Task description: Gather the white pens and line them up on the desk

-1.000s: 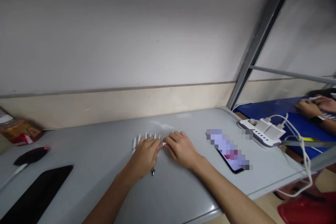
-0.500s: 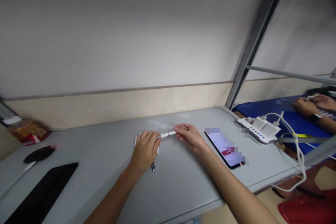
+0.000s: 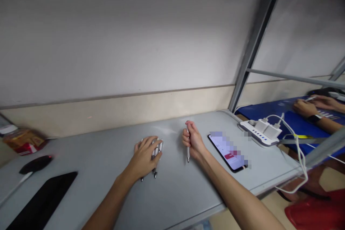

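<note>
My right hand (image 3: 192, 140) is closed in a fist round a white click pen (image 3: 188, 154). The pen stands nearly upright, its silver tip pointing down and the thumb at its top end. To its left, my left hand (image 3: 147, 151) rests on the grey desk (image 3: 172, 190), its fingers bent over a few similar white pens (image 3: 157, 151). Silver tips stick out below that palm, and the fingers hide most of the barrels, so their number is unclear.
A lit smartphone (image 3: 226, 152) lies right of my right hand, before a white power strip (image 3: 258, 133) with plugged-in chargers and cables. At left are a black mouse (image 3: 35, 164), a dark flat slab (image 3: 44, 201) and a bottle (image 3: 23, 140). Another person's hands (image 3: 309, 107) work at the blue table.
The pen that ran between both hands is now in my right fist alone, turned tip down. My left hand has shifted slightly over the other pens. The view has moved a little.
</note>
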